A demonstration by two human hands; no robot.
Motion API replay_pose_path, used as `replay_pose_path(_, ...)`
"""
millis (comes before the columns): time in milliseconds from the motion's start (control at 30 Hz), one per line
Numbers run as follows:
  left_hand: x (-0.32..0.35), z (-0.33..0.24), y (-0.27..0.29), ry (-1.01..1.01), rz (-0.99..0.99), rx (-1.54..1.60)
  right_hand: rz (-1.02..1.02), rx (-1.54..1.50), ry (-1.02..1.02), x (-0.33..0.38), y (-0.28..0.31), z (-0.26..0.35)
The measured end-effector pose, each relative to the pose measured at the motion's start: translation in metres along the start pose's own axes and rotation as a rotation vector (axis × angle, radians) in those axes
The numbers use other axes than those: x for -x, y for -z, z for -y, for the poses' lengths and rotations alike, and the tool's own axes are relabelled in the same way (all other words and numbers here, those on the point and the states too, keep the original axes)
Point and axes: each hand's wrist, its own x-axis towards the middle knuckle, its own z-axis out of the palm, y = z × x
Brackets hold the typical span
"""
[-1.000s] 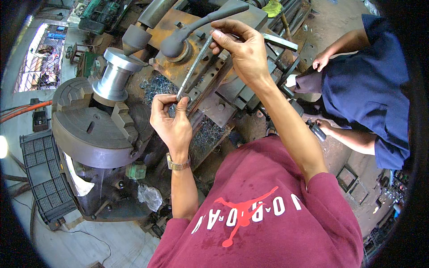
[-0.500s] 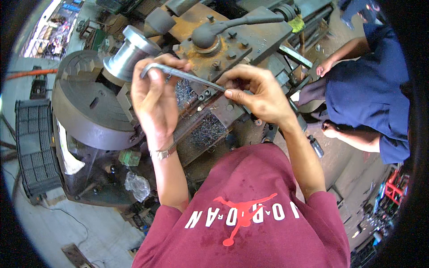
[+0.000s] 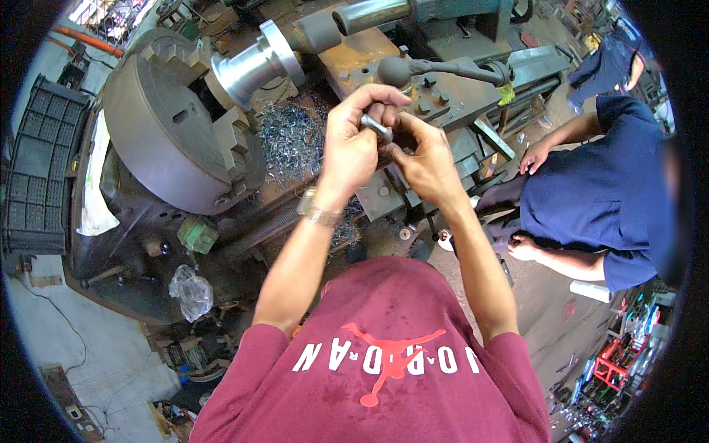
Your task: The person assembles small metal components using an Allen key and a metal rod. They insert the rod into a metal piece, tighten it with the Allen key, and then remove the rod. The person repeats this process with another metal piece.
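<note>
Left hand (image 3: 353,144) and right hand (image 3: 427,161) both grip short steel tool (image 3: 377,126), held above rusty lathe carriage (image 3: 413,88). Metal swarf (image 3: 292,140) heaped beside big chuck (image 3: 166,122). Person in blue (image 3: 591,192) crouches right. Concrete floor (image 3: 96,347), cluttered workshop.

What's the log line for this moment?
left hand: grips metal tool | right hand: pinches same tool | over lathe carriage

lathe chuck (image 3: 173,129) | clamped steel workpiece (image 3: 255,63) | metal swarf (image 3: 292,140) | crouching person in blue (image 3: 598,192)
</note>
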Motion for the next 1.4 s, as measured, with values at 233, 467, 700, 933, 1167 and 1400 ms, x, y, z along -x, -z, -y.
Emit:
replay_pose_path(233,-0.001,0.019,-0.015,-0.228,-0.103,0.080,-0.231,-0.136,0.118,0.023,-0.019,0.011)
replay_pose_path(467,0.001,-0.034,0.024,0.047,0.200,-0.287,-0.196,-0.023,0.239,-0.006,0.026,0.045)
replay_pose_path(700,0.007,-0.030,0.023,0.127,0.254,-0.439,-0.141,0.174,0.490,-0.022,0.031,0.064)
replay_pose_path(933,0.009,-0.027,0.022,0.088,0.158,-0.376,-0.130,-0.142,0.384,-0.015,0.023,0.071)
replay_pose_path(1167,0.007,-0.023,0.024,0.085,0.159,-0.436,-0.142,-0.418,0.249,-0.014,0.019,0.067)
replay_pose_path(1400,0.011,-0.027,0.022,0.044,0.145,-0.507,-0.073,-0.599,0.132,-0.014,0.020,0.060)
